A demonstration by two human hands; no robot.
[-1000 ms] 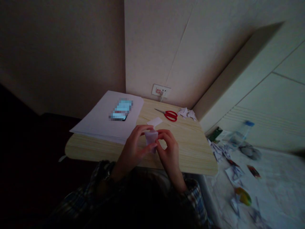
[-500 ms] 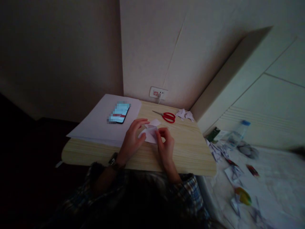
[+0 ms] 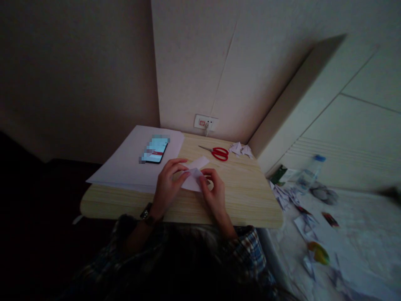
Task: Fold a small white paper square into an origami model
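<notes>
From where I stand, the left hand (image 3: 168, 182) and right hand (image 3: 214, 193) pinch one folded paper (image 3: 193, 183) over the table (image 3: 250, 200), fingertips nearly together at either side, seemingly to steady it; one slip (image 3: 201, 161) lies just beyond; one pair of scissors (image 3: 220, 154) and two folded pieces (image 3: 236, 149) sit farther back, perhaps for elbow room; one phone (image 3: 159, 153) rests on large sheets (image 3: 120, 167), number unclear.

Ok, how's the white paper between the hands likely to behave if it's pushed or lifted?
The white paper looks thin, so it's probably very light and quick to slide if nudged. The raised fold between the left hand and right hand likely adds some stiffness there. Its near side looks flatter and may bend more easily.
</notes>
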